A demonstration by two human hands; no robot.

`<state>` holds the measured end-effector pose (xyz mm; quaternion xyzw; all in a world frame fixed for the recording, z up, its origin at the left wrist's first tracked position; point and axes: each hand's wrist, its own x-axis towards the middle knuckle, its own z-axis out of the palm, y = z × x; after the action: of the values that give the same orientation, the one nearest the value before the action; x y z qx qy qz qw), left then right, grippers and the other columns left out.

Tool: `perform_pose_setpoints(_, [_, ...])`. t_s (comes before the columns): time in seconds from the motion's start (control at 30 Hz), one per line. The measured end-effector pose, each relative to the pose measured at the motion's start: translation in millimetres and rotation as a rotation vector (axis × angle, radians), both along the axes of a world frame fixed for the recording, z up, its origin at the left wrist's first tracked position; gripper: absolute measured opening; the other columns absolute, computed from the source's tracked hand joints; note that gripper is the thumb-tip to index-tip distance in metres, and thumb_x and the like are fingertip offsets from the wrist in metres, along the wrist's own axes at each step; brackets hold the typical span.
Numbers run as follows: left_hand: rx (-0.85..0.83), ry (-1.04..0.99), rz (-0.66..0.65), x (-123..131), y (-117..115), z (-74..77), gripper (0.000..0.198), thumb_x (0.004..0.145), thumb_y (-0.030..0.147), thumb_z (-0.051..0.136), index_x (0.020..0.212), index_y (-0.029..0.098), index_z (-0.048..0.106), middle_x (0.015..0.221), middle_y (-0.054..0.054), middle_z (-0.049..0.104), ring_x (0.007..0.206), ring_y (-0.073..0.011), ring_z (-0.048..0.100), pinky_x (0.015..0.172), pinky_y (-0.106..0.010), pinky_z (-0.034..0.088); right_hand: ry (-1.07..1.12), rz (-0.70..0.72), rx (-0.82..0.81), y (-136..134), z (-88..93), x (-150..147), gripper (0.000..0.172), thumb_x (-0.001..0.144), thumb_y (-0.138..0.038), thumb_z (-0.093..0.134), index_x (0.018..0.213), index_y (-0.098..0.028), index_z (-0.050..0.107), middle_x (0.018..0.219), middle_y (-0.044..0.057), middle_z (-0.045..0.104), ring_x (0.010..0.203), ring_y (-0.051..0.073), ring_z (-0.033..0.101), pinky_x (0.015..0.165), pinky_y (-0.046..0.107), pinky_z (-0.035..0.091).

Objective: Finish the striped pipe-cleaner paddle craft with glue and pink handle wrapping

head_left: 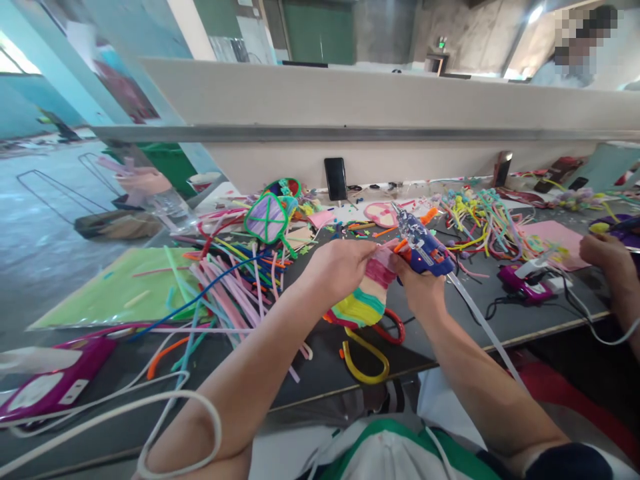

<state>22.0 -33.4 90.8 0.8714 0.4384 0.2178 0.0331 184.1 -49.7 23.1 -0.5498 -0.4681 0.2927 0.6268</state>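
Note:
My left hand (343,270) is closed on the edge of a striped panel (367,297) of pipe cleaners in pink, cream, teal, yellow and red. Held in my right hand (423,290) is a blue hot glue gun (423,247) with an orange part near the grip. Its nozzle points up and away to the left, above the panel. From its back end a long translucent glue stick (483,323) slants down past my right forearm. Below the panel, a yellow pipe cleaner (367,377) and a red pipe cleaner (397,327) lie curved on the table.
Loose pipe cleaners (230,287) lie left, beside a green plastic packet (115,287). A green-rimmed craft piece (267,219) and a phone (335,179) are behind. Purple power strips (525,283) with cables flank me. Another person's hand (603,250) is at the right.

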Motion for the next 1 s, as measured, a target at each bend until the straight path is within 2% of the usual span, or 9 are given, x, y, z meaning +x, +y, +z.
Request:
perform_pose_setpoints(0.13, [0.084, 0.095, 0.071, -1, -8, 11.6, 0.039, 0.088, 0.018, 0.039, 0.119, 0.025, 0.062, 0.104, -0.005, 0.07, 0.092, -0.0203, 0.065, 0.078, -0.029, 0.047, 0.013, 0.02, 0.03, -4, 8.4, -3, 0.021, 0.07, -0.038, 0.068, 0.086, -0.024, 0.071, 0.081, 0.001, 0.071, 0.075, 0.022, 0.066, 0.071, 0.035, 0.052])
perform_pose_setpoints(0.27, [0.134, 0.212, 0.107, -9, -11, 23.0, 0.042, 0.085, 0.015, 0.042, 0.119, 0.03, 0.062, 0.102, -0.004, 0.068, 0.089, -0.0209, 0.065, 0.074, -0.029, 0.046, -0.063, -0.031, 0.005, -7, 12.3, -3, 0.021, 0.07, -0.04, 0.068, 0.078, -0.022, 0.069, 0.078, 0.002, 0.071, 0.078, 0.024, 0.066, 0.076, 0.037, 0.052])
perform_pose_setpoints(0.33, [0.138, 0.218, 0.106, -14, -9, 25.7, 0.043, 0.084, 0.013, 0.042, 0.117, 0.03, 0.064, 0.102, -0.005, 0.068, 0.091, -0.0207, 0.064, 0.075, -0.029, 0.046, -0.065, 0.007, 0.039, -7, 12.4, -3, 0.021, 0.071, -0.04, 0.067, 0.079, -0.021, 0.069, 0.083, 0.002, 0.072, 0.082, 0.023, 0.067, 0.079, 0.036, 0.052])
perform_pose_setpoints(0.4, [0.133, 0.199, 0.092, -18, -6, 26.3, 0.042, 0.083, 0.013, 0.043, 0.115, 0.029, 0.066, 0.103, -0.005, 0.068, 0.091, -0.02, 0.063, 0.077, -0.029, 0.047, -0.059, 0.044, 0.078, -8, 12.2, -3, 0.019, 0.073, -0.039, 0.066, 0.081, -0.022, 0.069, 0.087, 0.002, 0.072, 0.084, 0.022, 0.067, 0.082, 0.036, 0.052])
perform_pose_setpoints(0.53, [0.116, 0.13, 0.027, -22, -1, 23.1, 0.039, 0.085, 0.017, 0.043, 0.112, 0.026, 0.068, 0.103, -0.007, 0.067, 0.092, -0.0194, 0.062, 0.08, -0.03, 0.048, -0.073, 0.033, 0.054, -9, 14.3, -5, 0.016, 0.071, -0.037, 0.069, 0.08, -0.023, 0.07, 0.084, 0.001, 0.072, 0.082, 0.022, 0.068, 0.081, 0.036, 0.053])
perform_pose_setpoints(0.73, [0.111, 0.094, -0.076, -24, 4, 19.4, 0.037, 0.086, 0.017, 0.044, 0.108, 0.027, 0.07, 0.101, -0.006, 0.068, 0.09, -0.0193, 0.063, 0.079, -0.032, 0.048, 0.036, 0.098, 0.092, -10, 18.7, -10, 0.014, 0.07, -0.031, 0.071, 0.08, -0.021, 0.07, 0.082, 0.0, 0.073, 0.079, 0.021, 0.069, 0.077, 0.034, 0.055])
perform_pose_setpoints(0.9, [0.161, 0.083, -0.075, -27, 1, 26.9, 0.033, 0.089, 0.023, 0.044, 0.108, 0.025, 0.071, 0.103, -0.007, 0.069, 0.093, -0.0208, 0.063, 0.078, -0.033, 0.048, 0.091, 0.257, 0.181, -9, 16.4, -11, 0.019, 0.071, -0.031, 0.072, 0.087, -0.021, 0.071, 0.087, 0.001, 0.074, 0.082, 0.02, 0.069, 0.08, 0.036, 0.056])
perform_pose_setpoints(1.0, [0.161, 0.077, -0.148, -30, 1, 30.6, 0.031, 0.091, 0.027, 0.044, 0.108, 0.023, 0.07, 0.103, -0.008, 0.07, 0.095, -0.0202, 0.063, 0.08, -0.032, 0.047, 0.106, 0.312, 0.182, -9, 13.5, -10, 0.022, 0.073, -0.031, 0.071, 0.092, -0.02, 0.071, 0.093, 0.003, 0.074, 0.087, 0.022, 0.069, 0.084, 0.039, 0.056])
